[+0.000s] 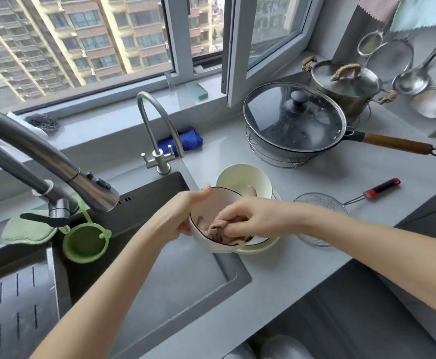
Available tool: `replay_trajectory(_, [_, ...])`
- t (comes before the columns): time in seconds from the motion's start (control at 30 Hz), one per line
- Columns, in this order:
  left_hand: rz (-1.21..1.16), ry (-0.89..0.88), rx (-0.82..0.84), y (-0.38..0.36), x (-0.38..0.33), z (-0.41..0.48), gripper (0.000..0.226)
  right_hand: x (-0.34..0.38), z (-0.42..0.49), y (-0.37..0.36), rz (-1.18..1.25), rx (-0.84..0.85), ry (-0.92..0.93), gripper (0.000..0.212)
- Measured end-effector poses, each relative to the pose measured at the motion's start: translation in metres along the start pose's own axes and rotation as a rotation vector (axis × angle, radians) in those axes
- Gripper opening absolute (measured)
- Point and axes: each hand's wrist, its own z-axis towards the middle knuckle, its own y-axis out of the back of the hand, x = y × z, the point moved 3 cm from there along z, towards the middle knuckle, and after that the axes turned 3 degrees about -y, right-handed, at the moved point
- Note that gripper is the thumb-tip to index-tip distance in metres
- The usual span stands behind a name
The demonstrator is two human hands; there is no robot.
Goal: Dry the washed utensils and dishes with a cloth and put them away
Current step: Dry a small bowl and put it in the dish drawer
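Drying step: left hand grips the white bowl above the bench edge; right hand pinches the cloth inside it. Next, presumably: finish wiping, then shelve.

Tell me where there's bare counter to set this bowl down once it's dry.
Bare counter lies right of the sink, nearer you than the bowl. Another patch sits between the wok handle and the red-handled skimmer. Crowded around the stacked bowls.

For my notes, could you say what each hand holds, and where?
The left hand grips the white black-rimmed bowl by its rim; right hand pinches a bunched pinkish cloth inside it.
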Motion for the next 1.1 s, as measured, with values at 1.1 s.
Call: replay_trajectory(1.1, [0.28, 0.033, 0.427, -0.021, -0.036, -0.013, 0.02, 0.012, -0.007, 0.032, -0.526, -0.813, -0.021, 0.043])
